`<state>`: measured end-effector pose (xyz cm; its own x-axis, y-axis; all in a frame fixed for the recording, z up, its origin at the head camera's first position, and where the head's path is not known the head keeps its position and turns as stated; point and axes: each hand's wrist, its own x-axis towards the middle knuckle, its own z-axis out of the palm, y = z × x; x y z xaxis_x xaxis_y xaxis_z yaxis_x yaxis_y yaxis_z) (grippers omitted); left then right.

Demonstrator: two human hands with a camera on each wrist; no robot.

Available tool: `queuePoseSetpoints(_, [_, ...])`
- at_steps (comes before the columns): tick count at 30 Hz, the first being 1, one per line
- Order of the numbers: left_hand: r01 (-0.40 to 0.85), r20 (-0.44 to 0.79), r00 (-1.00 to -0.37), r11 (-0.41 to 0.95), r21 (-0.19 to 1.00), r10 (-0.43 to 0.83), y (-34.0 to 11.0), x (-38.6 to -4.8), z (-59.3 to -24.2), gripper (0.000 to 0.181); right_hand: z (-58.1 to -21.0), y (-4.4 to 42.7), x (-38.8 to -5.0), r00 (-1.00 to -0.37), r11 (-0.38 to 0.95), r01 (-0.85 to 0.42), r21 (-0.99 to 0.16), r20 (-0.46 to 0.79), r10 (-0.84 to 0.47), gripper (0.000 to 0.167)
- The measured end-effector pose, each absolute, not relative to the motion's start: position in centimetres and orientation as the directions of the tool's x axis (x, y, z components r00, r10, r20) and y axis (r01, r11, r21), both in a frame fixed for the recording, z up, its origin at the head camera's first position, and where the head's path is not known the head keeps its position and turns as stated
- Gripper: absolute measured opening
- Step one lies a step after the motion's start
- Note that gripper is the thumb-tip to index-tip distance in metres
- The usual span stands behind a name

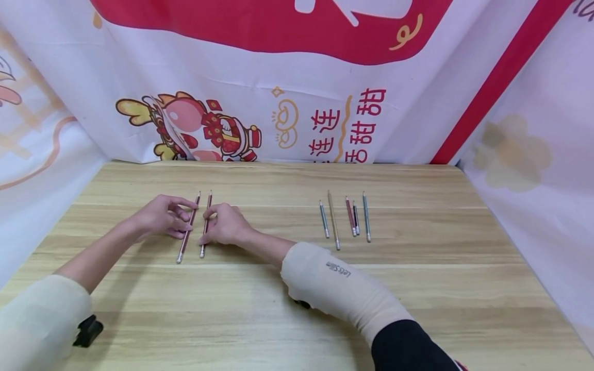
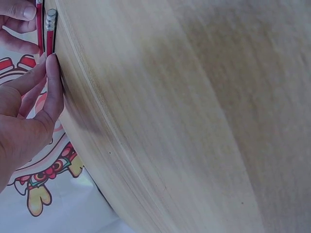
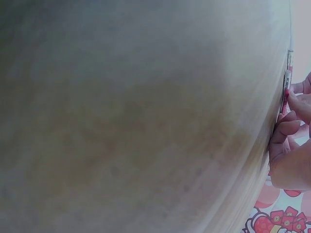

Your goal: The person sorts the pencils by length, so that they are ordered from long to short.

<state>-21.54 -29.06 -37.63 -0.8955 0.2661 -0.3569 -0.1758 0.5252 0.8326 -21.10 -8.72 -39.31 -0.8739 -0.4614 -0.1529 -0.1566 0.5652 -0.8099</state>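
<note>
Two dark red pencils with white eraser ends lie side by side on the left part of the wooden table. My left hand [image 1: 168, 216] pinches the left pencil [image 1: 185, 239] between thumb and fingertips, from its left side. Just to the right, my right hand [image 1: 226, 224] holds the other red pencil [image 1: 206, 222], its index finger high on the shaft and thumb near the eraser end. In the left wrist view, the left pencil [image 2: 50, 38] shows its metal band and eraser beyond the fingertips. The right wrist view shows the right hand [image 3: 294, 150] only at its edge.
Right of centre lie several more pencils: a short blue pencil [image 1: 324, 219], a long tan pencil [image 1: 333, 220], a red pencil [image 1: 350, 214], a short black pencil [image 1: 356, 216] and a longer blue pencil [image 1: 366, 216]. A printed cloth [image 1: 278, 72] hangs behind the wooden table [image 1: 287, 319].
</note>
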Motion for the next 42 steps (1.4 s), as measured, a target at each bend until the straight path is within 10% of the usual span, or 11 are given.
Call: queuePoseSetpoints(42, [-0.182,-0.354,-0.896,0.505,0.844,0.269,-29.19,-21.52,-37.89,0.064,-39.27,-8.45,-21.19,-0.851,0.489,-0.074,-0.869,-0.201,-0.485,0.054])
